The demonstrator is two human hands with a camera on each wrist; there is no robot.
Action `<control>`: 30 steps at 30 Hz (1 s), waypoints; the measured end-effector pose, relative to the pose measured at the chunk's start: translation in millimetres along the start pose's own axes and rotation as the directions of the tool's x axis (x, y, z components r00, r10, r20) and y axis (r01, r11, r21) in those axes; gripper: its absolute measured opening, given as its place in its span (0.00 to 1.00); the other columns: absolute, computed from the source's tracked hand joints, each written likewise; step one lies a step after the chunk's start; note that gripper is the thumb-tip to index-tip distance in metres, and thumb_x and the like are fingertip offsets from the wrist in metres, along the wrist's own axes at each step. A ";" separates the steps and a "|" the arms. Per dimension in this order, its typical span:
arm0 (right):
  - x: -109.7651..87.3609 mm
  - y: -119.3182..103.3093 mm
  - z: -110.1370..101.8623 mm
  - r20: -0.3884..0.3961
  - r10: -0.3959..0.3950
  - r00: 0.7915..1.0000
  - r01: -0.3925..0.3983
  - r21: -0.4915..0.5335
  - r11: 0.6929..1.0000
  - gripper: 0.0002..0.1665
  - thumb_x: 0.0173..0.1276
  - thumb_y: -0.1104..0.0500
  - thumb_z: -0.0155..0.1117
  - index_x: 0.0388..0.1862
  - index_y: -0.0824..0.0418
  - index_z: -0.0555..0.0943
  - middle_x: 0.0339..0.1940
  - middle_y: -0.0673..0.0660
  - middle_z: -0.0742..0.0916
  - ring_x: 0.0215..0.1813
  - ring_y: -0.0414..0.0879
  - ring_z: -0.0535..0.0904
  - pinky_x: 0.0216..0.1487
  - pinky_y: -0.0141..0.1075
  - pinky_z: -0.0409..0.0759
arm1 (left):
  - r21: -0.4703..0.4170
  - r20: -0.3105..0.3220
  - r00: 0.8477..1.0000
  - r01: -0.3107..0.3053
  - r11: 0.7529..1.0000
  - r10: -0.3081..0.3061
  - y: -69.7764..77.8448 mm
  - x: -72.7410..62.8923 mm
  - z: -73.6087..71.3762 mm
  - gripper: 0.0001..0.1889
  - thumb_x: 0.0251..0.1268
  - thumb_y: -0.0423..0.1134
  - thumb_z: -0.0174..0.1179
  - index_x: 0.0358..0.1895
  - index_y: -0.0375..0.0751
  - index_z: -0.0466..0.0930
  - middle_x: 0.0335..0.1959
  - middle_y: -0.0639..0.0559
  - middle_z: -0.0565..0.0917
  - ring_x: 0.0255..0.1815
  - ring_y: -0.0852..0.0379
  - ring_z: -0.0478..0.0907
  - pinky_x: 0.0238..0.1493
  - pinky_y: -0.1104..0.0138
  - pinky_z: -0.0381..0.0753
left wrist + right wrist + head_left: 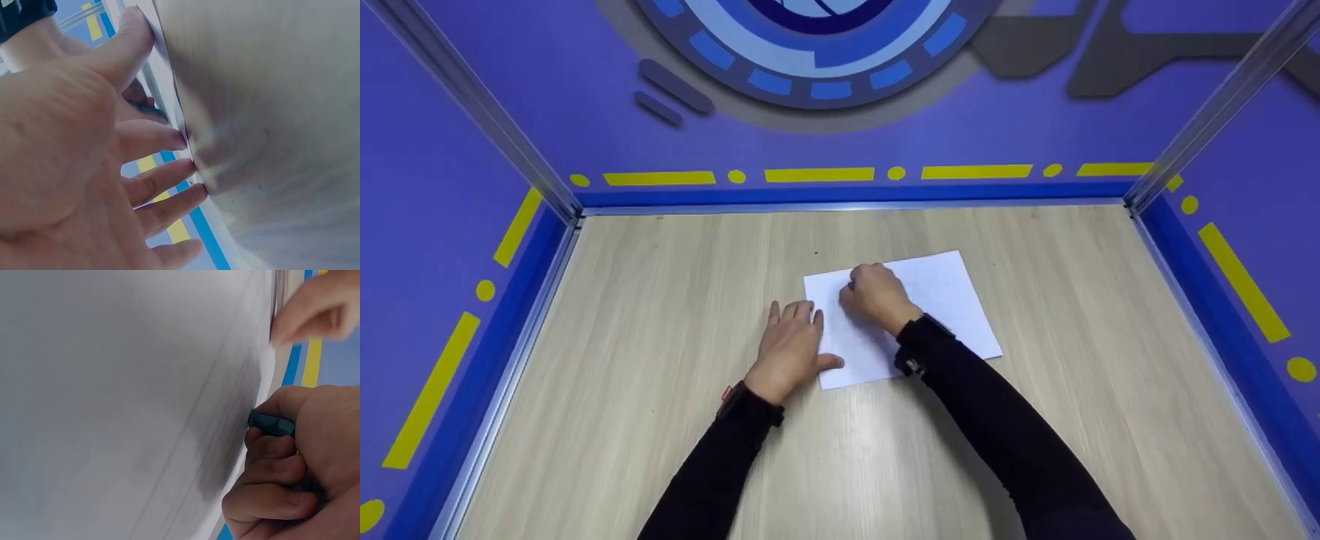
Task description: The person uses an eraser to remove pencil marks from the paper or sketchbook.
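Note:
A white sheet of paper [941, 300] lies slightly turned on the table, with faint grey lines across it in the right wrist view. My left hand [789, 345] rests at the sheet's left edge, its fingers extended and spread and its thumb over the paper. Over the sheet's left half, my right hand [877, 294] curls round a small dark teal object [273, 423]. One end of this object shows between thumb and index finger, close to the paper; most of it is hidden in the fist, and I cannot tell its kind.
The wood-grain table [675, 300] extends around the sheet on all sides. Blue panels with yellow markings, such as the back wall [825, 142], enclose it at the back, left and right. A metal rail [855, 206] runs along the table's far edge.

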State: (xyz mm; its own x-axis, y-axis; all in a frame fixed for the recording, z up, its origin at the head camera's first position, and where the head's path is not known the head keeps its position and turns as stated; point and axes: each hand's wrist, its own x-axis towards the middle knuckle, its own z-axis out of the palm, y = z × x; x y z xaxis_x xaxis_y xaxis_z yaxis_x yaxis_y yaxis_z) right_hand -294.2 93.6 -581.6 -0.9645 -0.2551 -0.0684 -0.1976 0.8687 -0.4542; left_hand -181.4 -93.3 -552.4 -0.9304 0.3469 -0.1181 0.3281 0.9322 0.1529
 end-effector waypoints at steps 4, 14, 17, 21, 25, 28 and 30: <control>-9.0 27.8 -21.7 -0.035 0.032 0.999 -0.030 0.053 0.998 0.21 0.70 0.56 0.64 0.17 0.55 0.71 0.27 0.59 0.84 0.35 0.55 0.77 0.40 0.52 0.79 | 0.007 0.027 1.000 0.014 1.000 -0.014 0.2 1.7 -0.6 0.53 0.64 0.71 0.73 0.81 0.32 0.73 0.81 0.35 0.73 0.85 0.36 0.67 0.90 0.33 0.54; -32.6 94.9 -70.8 -0.055 0.170 0.984 -0.166 0.065 0.984 0.24 0.71 0.56 0.62 0.17 0.53 0.63 0.23 0.52 0.70 0.31 0.51 0.67 0.31 0.41 0.63 | -0.004 0.058 0.998 0.036 0.999 -0.036 1.4 3.8 -1.7 0.54 0.65 0.70 0.73 0.82 0.32 0.71 0.83 0.34 0.71 0.87 0.35 0.64 0.91 0.32 0.50; -35.3 100.8 -76.5 -0.037 0.202 0.979 -0.200 0.051 0.978 0.23 0.73 0.55 0.61 0.18 0.55 0.65 0.24 0.53 0.71 0.31 0.51 0.68 0.31 0.42 0.64 | -0.002 0.056 0.998 0.034 0.999 -0.034 1.8 3.1 -2.1 0.54 0.65 0.70 0.73 0.82 0.32 0.71 0.83 0.35 0.71 0.87 0.36 0.64 0.91 0.32 0.50; -35.9 88.1 -76.2 -0.039 0.209 0.977 -0.208 0.041 0.977 0.19 0.76 0.54 0.60 0.23 0.59 0.73 0.33 0.61 0.81 0.37 0.55 0.75 0.37 0.44 0.72 | -0.001 0.049 0.999 0.022 1.000 -0.022 1.7 2.5 -1.3 0.54 0.65 0.70 0.73 0.82 0.31 0.72 0.82 0.34 0.72 0.86 0.35 0.66 0.90 0.32 0.52; -28.0 59.6 -63.0 -0.046 0.127 0.991 -0.124 0.065 0.990 0.19 0.75 0.56 0.61 0.23 0.61 0.75 0.34 0.64 0.86 0.37 0.57 0.79 0.40 0.52 0.80 | 0.009 0.033 0.999 0.010 1.000 -0.011 0.7 2.0 -0.1 0.54 0.64 0.71 0.73 0.81 0.31 0.73 0.81 0.35 0.73 0.85 0.35 0.67 0.89 0.33 0.55; -8.5 47.9 -34.4 -0.039 0.026 0.999 -0.022 0.086 0.996 0.21 0.73 0.52 0.64 0.19 0.57 0.75 0.27 0.59 0.85 0.34 0.54 0.79 0.40 0.54 0.82 | 0.018 0.017 1.000 0.000 1.000 0.000 0.2 1.3 0.6 0.54 0.63 0.71 0.73 0.80 0.31 0.73 0.81 0.35 0.73 0.84 0.35 0.68 0.89 0.33 0.57; 4.2 37.7 -14.2 -0.010 -0.004 1.000 0.005 0.086 0.996 0.23 0.74 0.50 0.65 0.18 0.55 0.76 0.26 0.57 0.86 0.33 0.53 0.80 0.41 0.54 0.83 | 0.018 0.004 1.000 -0.009 1.000 0.009 0.3 0.9 1.2 0.54 0.63 0.71 0.72 0.80 0.31 0.74 0.80 0.35 0.74 0.84 0.35 0.69 0.88 0.32 0.57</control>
State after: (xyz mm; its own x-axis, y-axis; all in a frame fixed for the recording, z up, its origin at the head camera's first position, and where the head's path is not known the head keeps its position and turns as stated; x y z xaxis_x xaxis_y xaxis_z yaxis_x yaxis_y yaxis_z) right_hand -308.3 131.4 -586.4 -0.9655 -0.2540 -0.0577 -0.1862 0.8278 -0.5292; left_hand -182.0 -92.6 -553.7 -0.9267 0.3559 -0.1209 0.3397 0.9307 0.1360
